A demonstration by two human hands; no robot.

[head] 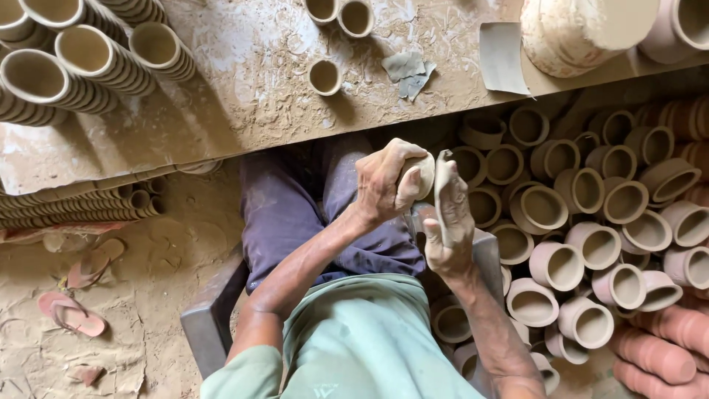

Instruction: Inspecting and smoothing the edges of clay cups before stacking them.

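Note:
My left hand is closed around a small pale clay cup, held over my lap. My right hand is right beside it, holding a grey scrap of sandpaper pressed against the cup's side. Both hands are dusted with clay. I sit on a dark stool, wearing dark trousers and a green shirt.
A dusty workboard lies ahead with three loose cups and sandpaper scraps. Stacked cups fill the top left. A pile of clay cups sits at right. Pink sandals lie on the dirt floor at left.

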